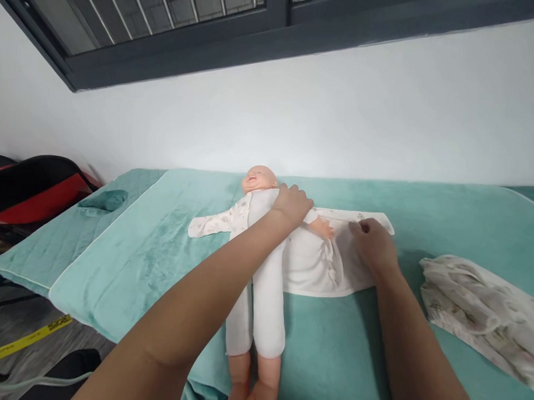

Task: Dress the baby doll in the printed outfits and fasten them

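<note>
Centrally, doll [266, 281]: bald, smiling, lying face-up on the teal blanket [141, 251], white printed garment [313, 268] spread open
Left hand [293, 204]: released, palm flat on the doll's chest
Right hand [373, 243]: fingers bent on the garment; I cannot tell whether it grips

Lays the left hand [293, 203] over the upper chest of a baby doll [267, 296], face up on a teal blanket [163, 250]. Rests the right hand [374, 246] on the white garment [313, 264] spread open to the right. Shows a crumpled patterned cloth [485, 312] near right, and a small teal bundle [104, 200] far left.
</note>
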